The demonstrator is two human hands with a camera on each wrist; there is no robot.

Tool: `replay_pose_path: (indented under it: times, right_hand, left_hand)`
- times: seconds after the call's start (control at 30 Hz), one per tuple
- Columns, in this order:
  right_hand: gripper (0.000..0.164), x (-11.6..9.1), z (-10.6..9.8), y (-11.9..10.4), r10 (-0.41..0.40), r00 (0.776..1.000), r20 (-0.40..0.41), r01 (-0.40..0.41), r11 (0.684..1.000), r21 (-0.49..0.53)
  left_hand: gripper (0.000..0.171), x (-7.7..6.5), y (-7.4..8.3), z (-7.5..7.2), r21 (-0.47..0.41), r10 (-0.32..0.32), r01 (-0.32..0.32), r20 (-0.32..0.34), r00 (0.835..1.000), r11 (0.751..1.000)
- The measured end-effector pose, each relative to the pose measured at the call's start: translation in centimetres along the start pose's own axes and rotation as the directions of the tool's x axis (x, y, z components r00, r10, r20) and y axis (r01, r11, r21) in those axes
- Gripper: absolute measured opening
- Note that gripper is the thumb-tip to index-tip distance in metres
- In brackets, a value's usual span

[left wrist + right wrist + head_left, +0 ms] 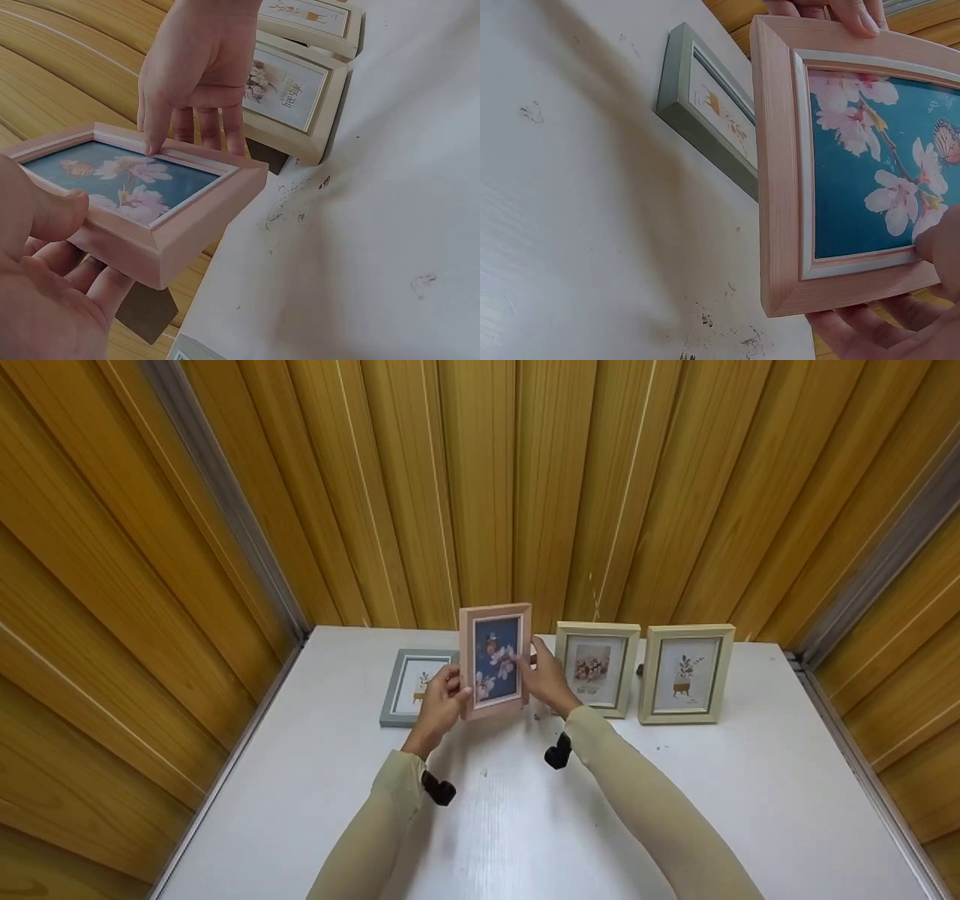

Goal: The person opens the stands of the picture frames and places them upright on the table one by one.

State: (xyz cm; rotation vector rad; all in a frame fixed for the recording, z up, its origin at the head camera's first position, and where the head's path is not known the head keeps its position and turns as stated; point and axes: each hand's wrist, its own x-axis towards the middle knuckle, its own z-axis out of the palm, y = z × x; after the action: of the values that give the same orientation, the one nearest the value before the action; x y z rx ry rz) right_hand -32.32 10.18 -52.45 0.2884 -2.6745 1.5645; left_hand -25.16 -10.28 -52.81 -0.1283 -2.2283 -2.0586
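Observation:
A pink picture frame (495,660) with white blossoms and a butterfly on blue is held upright above the table, between both hands. My left hand (441,705) grips its left side, thumb on the front edge and fingers behind, as the left wrist view shows. On the opposite side my right hand (549,679) holds the frame (780,172), its thumb lying over the picture and its fingers behind. A brown stand leg (148,311) shows beneath the frame in the left wrist view. Behind my left hand stands a grey-green frame (396,690), partly covered.
Two cream frames stand to the right, one with a flower bouquet (598,709) and one with a potted plant (681,716). The white table (495,825) bears small dark marks. Wood-look panels (480,495) rise behind and at both sides.

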Motion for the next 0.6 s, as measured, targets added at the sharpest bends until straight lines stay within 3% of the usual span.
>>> replay_pose_path:
  times: [0.4,0.6]
  right_hand:
    - [0.044,-0.16,0.06,0.43,0.013,0.999,-0.047,-0.013,1.000,0.003]
    - [0.047,-0.30,-0.07,0.24,0.008,0.998,-0.067,-0.010,1.000,-0.028]
  left_hand:
    - [0.037,0.32,-0.53,-0.11,0.011,0.018,-0.018,-0.010,1.000,1.000]
    - [0.044,0.53,-0.56,0.03,0.158,0.067,-0.058,-0.054,0.996,0.986]
